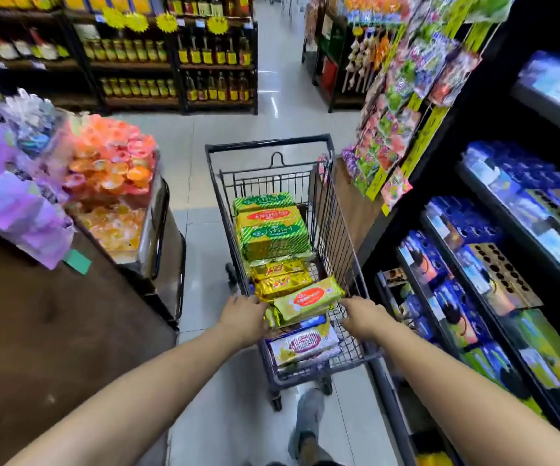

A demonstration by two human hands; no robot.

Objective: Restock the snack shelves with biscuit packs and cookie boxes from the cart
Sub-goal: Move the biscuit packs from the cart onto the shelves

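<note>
A dark wire cart (339,230) stands in the aisle, filled with biscuit packs. Green and yellow cookie boxes (273,235) lie at its far end, gold packs (280,280) in the middle, and a white and purple pack (304,344) nearest me. My left hand (243,319) and my right hand (364,317) both reach into the near end of the cart. Between them lies a green pack with a red oval label (309,299), slightly tilted. The left hand's fingers touch its left end; their curl is hidden. The right hand sits at its right end by the cart's side wire.
Dark snack shelves (494,297) with blue boxes run along the right, beside the cart. A hanging candy rack (403,105) stands ahead on the right. A counter with jelly cups (110,183) sits on the left. Bottle shelves (171,62) line the back. My shoe (309,412) is behind the cart.
</note>
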